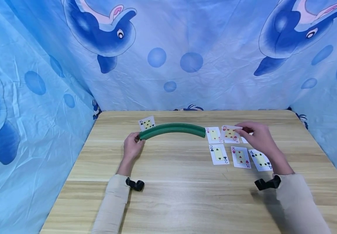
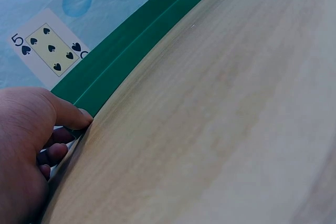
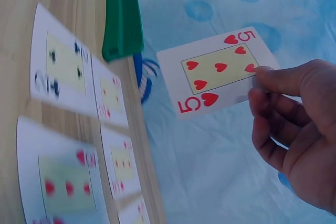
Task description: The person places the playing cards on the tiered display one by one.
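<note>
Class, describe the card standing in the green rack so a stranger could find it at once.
On the wooden table a curved green rack arcs across the middle, its left end held by the left hand. At that end stands the five of spades, the only upright card; the others lie flat, rightward.

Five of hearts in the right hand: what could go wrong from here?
The right hand pinches the five of hearts only at one edge, so it could slip or twist. It hangs above the cards lying face up, so the hand might nudge them. The five of spades stands alone in the green rack and may tip if the left hand shifts it.
</note>
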